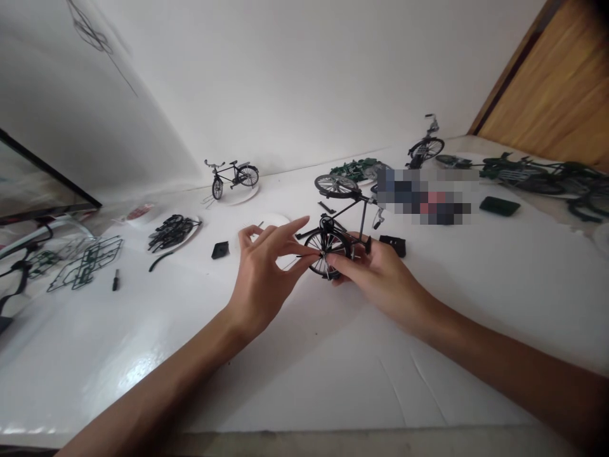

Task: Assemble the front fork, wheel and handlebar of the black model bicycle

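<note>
A black model bicycle (352,206) is held over the white table, one spoked wheel (328,244) nearest me and the other wheel (337,185) farther off. My right hand (375,263) grips the bicycle around the near wheel and the frame beside it, thumb against the spokes. From the left, my left hand (266,266) reaches in with thumb and index finger pinched at the wheel's hub. Whatever lies between those fingertips is too small to make out. The other left fingers are raised and spread. A saddle (365,244) shows beside my right hand.
Left stand a plate of black parts (174,231), green wire racks (88,263) and a small screwdriver (115,280). Finished-looking model bicycles stand at the back left (233,178) and back right (425,146). Green parts (356,169) are heaped behind; more bicycles (528,174) lie right.
</note>
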Available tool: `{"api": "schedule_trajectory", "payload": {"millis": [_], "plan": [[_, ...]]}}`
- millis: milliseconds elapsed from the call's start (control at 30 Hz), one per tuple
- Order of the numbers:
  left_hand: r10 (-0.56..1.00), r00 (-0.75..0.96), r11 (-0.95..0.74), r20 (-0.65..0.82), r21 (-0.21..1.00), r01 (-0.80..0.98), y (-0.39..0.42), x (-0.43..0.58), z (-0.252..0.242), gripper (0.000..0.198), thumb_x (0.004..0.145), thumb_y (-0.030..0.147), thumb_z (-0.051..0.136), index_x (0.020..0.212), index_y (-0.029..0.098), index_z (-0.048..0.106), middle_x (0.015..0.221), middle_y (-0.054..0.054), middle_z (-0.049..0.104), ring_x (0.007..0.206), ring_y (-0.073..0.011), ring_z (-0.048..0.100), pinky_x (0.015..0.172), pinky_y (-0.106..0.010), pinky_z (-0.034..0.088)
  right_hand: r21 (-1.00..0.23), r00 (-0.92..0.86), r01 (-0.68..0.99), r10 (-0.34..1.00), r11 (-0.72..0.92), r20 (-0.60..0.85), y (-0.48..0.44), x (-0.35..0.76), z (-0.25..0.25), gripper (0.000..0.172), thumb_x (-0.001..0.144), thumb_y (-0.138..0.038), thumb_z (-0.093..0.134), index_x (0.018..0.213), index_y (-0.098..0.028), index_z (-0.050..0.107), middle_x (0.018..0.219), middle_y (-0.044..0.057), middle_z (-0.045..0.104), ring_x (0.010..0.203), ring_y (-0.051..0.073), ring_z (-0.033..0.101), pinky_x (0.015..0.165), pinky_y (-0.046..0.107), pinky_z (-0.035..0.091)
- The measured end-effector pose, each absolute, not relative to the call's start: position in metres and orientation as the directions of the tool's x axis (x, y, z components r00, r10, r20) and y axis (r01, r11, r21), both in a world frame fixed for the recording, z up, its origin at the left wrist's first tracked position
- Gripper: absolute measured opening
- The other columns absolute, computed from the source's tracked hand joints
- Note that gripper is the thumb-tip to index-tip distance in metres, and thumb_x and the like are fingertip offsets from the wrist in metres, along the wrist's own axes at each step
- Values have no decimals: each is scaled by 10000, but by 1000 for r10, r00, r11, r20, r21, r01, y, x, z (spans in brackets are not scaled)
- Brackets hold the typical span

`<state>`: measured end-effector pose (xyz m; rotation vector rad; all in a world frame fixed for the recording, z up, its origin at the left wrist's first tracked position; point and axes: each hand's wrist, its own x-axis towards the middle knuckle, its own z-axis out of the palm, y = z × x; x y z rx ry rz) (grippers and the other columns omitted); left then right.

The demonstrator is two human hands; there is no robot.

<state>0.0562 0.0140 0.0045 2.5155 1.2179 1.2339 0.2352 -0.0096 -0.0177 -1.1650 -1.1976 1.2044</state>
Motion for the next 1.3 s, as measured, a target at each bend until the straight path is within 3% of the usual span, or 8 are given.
{"api": "schedule_trajectory", "payload": {"millis": [200,433,833,1300], "plan": [[653,375,-706,657,350,615,15,56,1,535,858,244,726,1342,264,498,854,31,782,832,-162,689,984,-417,300,-999,-16,-40,1000,17,18,-12,235,-17,166,840,-278,686,977,-195,641,968,34,686,874,164,655,641,228,607],[644,404,-717,650,330,613,14,55,2,577,866,234,719,1379,272,458,862,41,782,842,-153,691,982,-413,296,-999,-14,-5,999,45,45,-11,236,-19,141,851,-276,675,966,-201,647,940,19,685,803,138,655,647,222,604],[533,459,-756,711,157,636,12,52,-1,636,859,188,714,1412,307,426,885,46,781,879,-176,671,993,-437,293,-994,-26,40,994,103,102,-10,237,-26,177,862,-287,664,1021,-219,625,899,11,679,811,173,670,686,297,614],[565,476,-741,674,160,653,9,54,1,530,890,197,683,1362,307,468,918,28,779,974,-188,659,1040,-457,246,-981,-8,160,994,112,112,-15,237,-20,259,866,-305,643,1107,-223,595,797,2,635,733,181,638,658,308,528]]}}
